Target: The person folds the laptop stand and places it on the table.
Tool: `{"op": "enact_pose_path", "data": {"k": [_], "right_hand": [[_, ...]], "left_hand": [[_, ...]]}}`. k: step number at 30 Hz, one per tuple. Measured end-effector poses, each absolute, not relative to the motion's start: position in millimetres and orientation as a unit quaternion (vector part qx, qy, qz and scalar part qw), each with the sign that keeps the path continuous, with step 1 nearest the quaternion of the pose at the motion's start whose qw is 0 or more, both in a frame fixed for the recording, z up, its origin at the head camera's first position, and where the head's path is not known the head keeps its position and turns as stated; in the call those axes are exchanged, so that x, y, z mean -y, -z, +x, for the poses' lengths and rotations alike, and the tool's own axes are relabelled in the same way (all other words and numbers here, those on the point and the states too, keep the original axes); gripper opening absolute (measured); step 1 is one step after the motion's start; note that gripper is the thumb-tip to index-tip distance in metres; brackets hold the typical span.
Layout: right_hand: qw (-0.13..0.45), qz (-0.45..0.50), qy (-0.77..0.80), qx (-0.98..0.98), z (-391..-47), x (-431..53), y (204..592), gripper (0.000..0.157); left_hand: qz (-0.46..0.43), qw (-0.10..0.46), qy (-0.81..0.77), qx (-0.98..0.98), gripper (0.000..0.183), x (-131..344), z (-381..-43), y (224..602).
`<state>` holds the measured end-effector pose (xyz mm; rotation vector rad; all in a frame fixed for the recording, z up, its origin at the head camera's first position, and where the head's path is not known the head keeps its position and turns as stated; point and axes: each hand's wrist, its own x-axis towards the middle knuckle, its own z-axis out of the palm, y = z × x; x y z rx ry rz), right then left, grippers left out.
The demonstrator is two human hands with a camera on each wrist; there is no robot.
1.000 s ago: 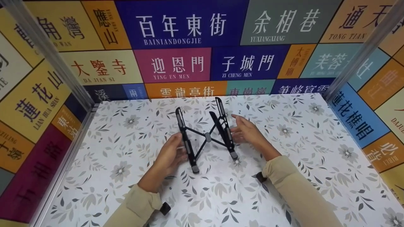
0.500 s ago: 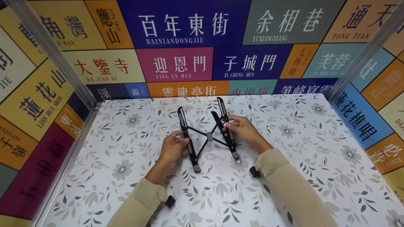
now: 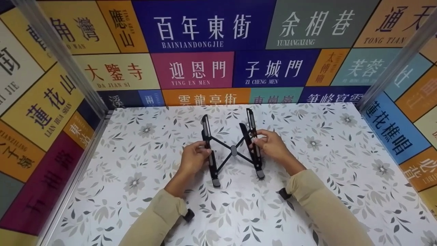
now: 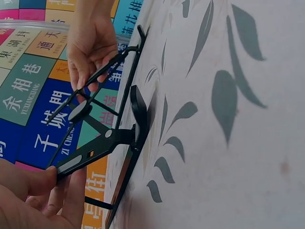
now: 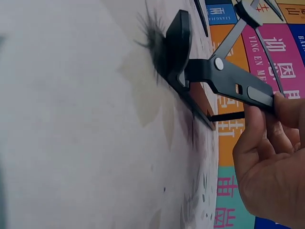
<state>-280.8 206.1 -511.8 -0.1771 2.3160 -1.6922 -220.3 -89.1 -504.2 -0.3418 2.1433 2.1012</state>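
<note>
A black folding laptop stand [image 3: 234, 150] stands unfolded on the table, its two side rails joined by crossed bars with a grey oval hub in the middle. My left hand [image 3: 194, 158] pinches the left rail between thumb and fingers about midway along. On the other side, my right hand [image 3: 275, 147] grips the right rail the same way. In the left wrist view, the left thumb lies on top of the upper arm [image 4: 83, 155] with its pale pad. The right wrist view has the right hand [image 5: 271, 162] pinching the end of its arm, above the hooked front foot [image 5: 178, 40].
A white tabletop [image 3: 136, 212] with grey leaf and flower print lies under the stand. Colourful sign-printed panels [image 3: 194, 70] wall in the back and both sides, with clear corner posts [image 3: 78, 71] at left and right. Small black devices [image 3: 188, 215] sit at the sleeve cuffs.
One second ago both hands were loosely beside the rails; they have since closed round them. The stand has shifted slightly right and turned a little. The head view has moved slightly too.
</note>
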Motion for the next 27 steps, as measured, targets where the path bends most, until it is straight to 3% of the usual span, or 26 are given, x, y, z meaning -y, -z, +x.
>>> {"op": "enact_pose_path", "data": {"k": [17, 27], "right_hand": [[0.062, -0.027, 0.548, -0.834, -239.6, -223.9, 510.4, 0.022], [0.066, -0.041, 0.55, -0.832, -236.2, -226.4, 508.4, 0.023]], "left_hand": [[-0.039, 0.073, -0.633, -0.769, 0.035, 75.5, -228.7, 506.8], [-0.009, 0.071, -0.625, -0.778, 0.028, 77.2, -221.9, 507.4]]}}
